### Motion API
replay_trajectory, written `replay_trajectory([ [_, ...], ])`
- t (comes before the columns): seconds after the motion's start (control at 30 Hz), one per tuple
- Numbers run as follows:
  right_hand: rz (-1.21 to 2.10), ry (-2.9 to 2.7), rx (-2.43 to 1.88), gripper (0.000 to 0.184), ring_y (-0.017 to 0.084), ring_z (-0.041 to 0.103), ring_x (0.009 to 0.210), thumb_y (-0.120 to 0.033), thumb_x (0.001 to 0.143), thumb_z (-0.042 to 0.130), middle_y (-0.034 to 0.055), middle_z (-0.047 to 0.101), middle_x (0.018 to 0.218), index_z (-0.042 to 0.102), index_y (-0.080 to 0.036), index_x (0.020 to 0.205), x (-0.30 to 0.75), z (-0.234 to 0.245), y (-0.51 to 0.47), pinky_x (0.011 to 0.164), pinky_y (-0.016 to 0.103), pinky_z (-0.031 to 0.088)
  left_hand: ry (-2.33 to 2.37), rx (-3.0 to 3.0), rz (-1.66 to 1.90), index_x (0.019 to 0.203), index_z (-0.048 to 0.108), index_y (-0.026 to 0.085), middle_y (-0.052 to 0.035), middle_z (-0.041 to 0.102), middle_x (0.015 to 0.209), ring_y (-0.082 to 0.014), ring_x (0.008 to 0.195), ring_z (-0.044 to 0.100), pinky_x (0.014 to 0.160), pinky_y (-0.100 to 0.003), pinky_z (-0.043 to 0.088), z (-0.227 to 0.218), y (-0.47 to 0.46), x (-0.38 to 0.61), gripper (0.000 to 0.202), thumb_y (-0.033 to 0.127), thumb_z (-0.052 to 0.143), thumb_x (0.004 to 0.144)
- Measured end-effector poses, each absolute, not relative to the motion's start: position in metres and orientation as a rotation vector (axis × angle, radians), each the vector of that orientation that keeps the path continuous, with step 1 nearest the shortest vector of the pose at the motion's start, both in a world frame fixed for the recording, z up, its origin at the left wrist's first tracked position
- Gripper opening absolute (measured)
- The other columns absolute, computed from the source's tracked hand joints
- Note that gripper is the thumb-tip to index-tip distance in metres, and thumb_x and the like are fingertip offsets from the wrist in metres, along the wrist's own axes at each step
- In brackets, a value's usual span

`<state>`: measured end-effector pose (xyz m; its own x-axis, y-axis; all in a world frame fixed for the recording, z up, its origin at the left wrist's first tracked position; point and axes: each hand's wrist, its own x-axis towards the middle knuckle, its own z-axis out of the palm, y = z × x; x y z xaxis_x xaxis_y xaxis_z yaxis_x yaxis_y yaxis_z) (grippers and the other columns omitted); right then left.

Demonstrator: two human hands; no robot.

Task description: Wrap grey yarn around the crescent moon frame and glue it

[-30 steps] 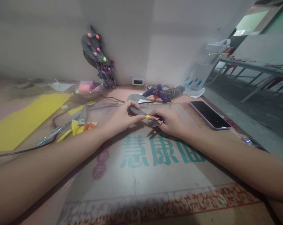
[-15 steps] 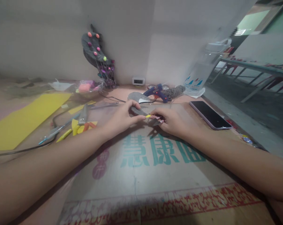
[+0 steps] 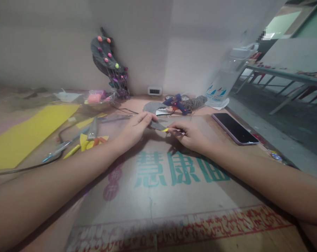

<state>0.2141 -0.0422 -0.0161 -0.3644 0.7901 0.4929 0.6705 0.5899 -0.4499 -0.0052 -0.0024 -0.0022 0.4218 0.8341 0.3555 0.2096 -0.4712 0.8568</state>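
Observation:
My left hand [image 3: 140,126] is closed around a grey crescent-shaped piece [image 3: 151,107], thumb and fingers pressed on its near side. The piece curves upward behind the fingers, and its lower tip points right. A small bit of yellow [image 3: 165,130] shows at that tip, between the two hands. My right hand [image 3: 186,134] is closed with its fingertips pinched at the yellow bit. Something small and dark shows among the right fingers, but I cannot make out what it is.
A blue glue gun [image 3: 174,101] lies behind the hands, beside grey yarn [image 3: 196,103]. A phone [image 3: 234,128] and water bottle [image 3: 221,80] stand right. Leftward are yellow sheet [image 3: 29,136], a utility knife [image 3: 93,128] and a cord. A decorated grey crescent [image 3: 103,54] hangs on the wall.
My left fingers have shifted and now lie flatter over the grey piece, which shows more of its lower tip. The dark pointed thing under my right hand has turned mostly out of sight.

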Motion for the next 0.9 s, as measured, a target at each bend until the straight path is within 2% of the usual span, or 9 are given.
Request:
replay_trajectory([
  [0.13, 0.228, -2.137, -1.16, 0.018, 0.015, 0.059, 0.064, -0.027, 0.09, 0.055, 0.0023, 0.068, 0.073, 0.068, -0.018, 0.083, 0.213, -0.014, -0.044, 0.06, 0.025, 0.042, 0.876, 1.845, 1.044, 0.09, 0.066, 0.019, -0.0023, 0.064, 0.086, -0.0165, 0.082, 0.06, 0.075, -0.027, 0.048, -0.005, 0.0, -0.005, 0.027, 0.043, 0.054, 0.093],
  [0.27, 0.188, -2.138, -1.166, 0.02, 0.013, 0.055, 0.062, -0.029, 0.092, 0.052, 0.0009, 0.065, 0.071, 0.065, -0.019, 0.08, 0.213, -0.014, -0.044, 0.059, 0.024, 0.039, 0.866, 1.751, 0.996, 0.099, 0.064, 0.019, -0.0015, 0.064, 0.082, -0.0136, 0.068, 0.059, 0.055, -0.022, 0.043, -0.01, 0.001, -0.005, 0.027, 0.043, 0.063, 0.088],
  [0.33, 0.165, -2.154, -1.166, 0.021, 0.013, 0.053, 0.061, -0.03, 0.093, 0.051, 0.0007, 0.065, 0.071, 0.064, -0.02, 0.08, 0.214, -0.015, -0.044, 0.059, 0.025, 0.038, 0.874, 1.731, 0.96, 0.111, 0.062, 0.02, -0.0014, 0.063, 0.081, -0.0116, 0.06, 0.056, 0.047, -0.02, 0.039, -0.012, 0.002, -0.006, 0.033, 0.042, 0.063, 0.087],
  [0.4, 0.146, -2.164, -1.161, 0.021, 0.013, 0.052, 0.061, -0.03, 0.092, 0.051, 0.0006, 0.065, 0.072, 0.064, -0.02, 0.079, 0.214, -0.015, -0.044, 0.059, 0.025, 0.037, 0.857, 1.759, 0.977, 0.125, 0.058, 0.02, -0.004, 0.066, 0.092, -0.0123, 0.064, 0.059, 0.052, -0.021, 0.044, -0.015, 0.005, -0.006, 0.045, 0.04, 0.066, 0.086],
  [0.47, 0.126, -2.159, -1.157, 0.019, 0.013, 0.052, 0.062, -0.028, 0.092, 0.051, 0.0008, 0.065, 0.073, 0.064, -0.02, 0.08, 0.214, -0.015, -0.045, 0.059, 0.025, 0.038, 0.823, 1.803, 1.037, 0.137, 0.05, 0.02, -0.0091, 0.066, 0.112, -0.0175, 0.085, 0.066, 0.068, -0.026, 0.054, -0.017, 0.007, -0.006, 0.063, 0.037, 0.072, 0.081],
  [0.53, 0.099, -2.15, -1.161, 0.018, 0.014, 0.054, 0.062, -0.026, 0.091, 0.051, 0.0011, 0.066, 0.073, 0.065, -0.02, 0.082, 0.214, -0.012, -0.047, 0.06, 0.025, 0.039, 0.799, 1.819, 1.102, 0.144, 0.044, 0.02, -0.013, 0.062, 0.129, -0.0234, 0.106, 0.065, 0.085, -0.033, 0.055, -0.018, 0.009, -0.006, 0.078, 0.034, 0.078, 0.075],
  [0.6, 0.062, -2.152, -1.195, 0.019, 0.014, 0.055, 0.062, -0.026, 0.092, 0.051, 0.0015, 0.067, 0.073, 0.066, -0.02, 0.083, 0.213, -0.007, -0.051, 0.06, 0.025, 0.039, 0.784, 1.802, 1.118, 0.146, 0.041, 0.021, -0.0143, 0.06, 0.134, -0.0266, 0.114, 0.063, 0.091, -0.036, 0.054, -0.017, 0.008, -0.004, 0.087, 0.034, 0.082, 0.071],
  [0.7, -0.022, -2.188, -1.263, 0.022, 0.015, 0.057, 0.064, -0.028, 0.094, 0.051, 0.0025, 0.07, 0.075, 0.069, -0.02, 0.083, 0.212, 0.004, -0.056, 0.061, 0.026, 0.039, 0.742, 1.742, 1.063, 0.146, 0.039, 0.022, -0.0135, 0.063, 0.129, -0.0261, 0.111, 0.065, 0.089, -0.036, 0.055, -0.013, 0.005, -0.003, 0.085, 0.036, 0.081, 0.073],
  [0.9, -0.075, -2.188, -1.241, 0.023, 0.014, 0.056, 0.062, -0.027, 0.094, 0.051, 0.0025, 0.069, 0.071, 0.068, -0.019, 0.081, 0.211, 0.009, -0.058, 0.059, 0.027, 0.037, 0.725, 1.639, 1.052, 0.142, 0.041, 0.018, -0.0054, 0.069, 0.099, -0.0156, 0.079, 0.066, 0.075, -0.029, 0.054, -0.007, 0.001, -0.002, 0.074, 0.038, 0.074, 0.08],
])
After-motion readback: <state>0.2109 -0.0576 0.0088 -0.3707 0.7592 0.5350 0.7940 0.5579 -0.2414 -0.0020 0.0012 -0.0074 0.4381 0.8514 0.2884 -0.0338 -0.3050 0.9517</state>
